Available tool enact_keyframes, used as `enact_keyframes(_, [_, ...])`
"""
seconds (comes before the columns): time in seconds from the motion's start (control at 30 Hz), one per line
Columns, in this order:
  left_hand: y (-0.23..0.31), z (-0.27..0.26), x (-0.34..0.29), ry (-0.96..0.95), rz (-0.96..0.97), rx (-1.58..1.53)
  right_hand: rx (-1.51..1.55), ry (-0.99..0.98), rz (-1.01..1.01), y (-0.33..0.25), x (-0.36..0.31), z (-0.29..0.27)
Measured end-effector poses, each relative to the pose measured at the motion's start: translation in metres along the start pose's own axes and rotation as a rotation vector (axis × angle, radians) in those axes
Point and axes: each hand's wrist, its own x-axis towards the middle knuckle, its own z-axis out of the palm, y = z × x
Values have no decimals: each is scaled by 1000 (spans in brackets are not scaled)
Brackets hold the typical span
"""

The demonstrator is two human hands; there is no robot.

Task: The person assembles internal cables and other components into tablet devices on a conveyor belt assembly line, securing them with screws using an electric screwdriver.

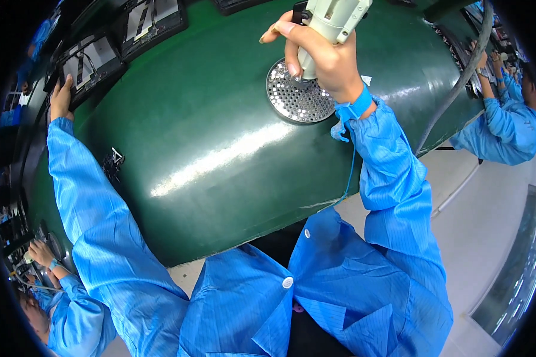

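Note:
High in the head view, my right hand (pixel 330 56) is wrapped round the pale grey-green body of a powered screwdriver (pixel 333 21). Its lower end is over a round metal screw tray (pixel 286 98) with many small holes, on the green bench mat. Whether the bit touches the tray is hidden by my fingers. Far to the left, my left hand (pixel 61 101) grips the near corner of a black frame-like housing (pixel 95 65) with a pale panel inside. A blue wrist strap (pixel 356 106) with a thin cord circles my right wrist.
Another black housing (pixel 152 21) lies farther back. A small dark cluster of parts (pixel 113 163) sits beside my left forearm. A thick grey cable (pixel 458 86) crosses at right. Co-workers in blue sleeves work at the left (pixel 77 321) and right (pixel 500 128).

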Motion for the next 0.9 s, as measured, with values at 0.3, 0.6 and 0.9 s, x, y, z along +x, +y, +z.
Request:
enact_keyframes(0.3, [57, -60, -210, -38, 156, -218, 88, 8, 16, -12, -2, 13])
enact_keyframes(0.6, [12, 2, -453, -214, 46, 208, -3, 58, 66, -25, -4, 19])
enact_keyframes(0.9, [107, 103, -403, -507, 876, 340, 143, 52, -31, -35, -15, 23])
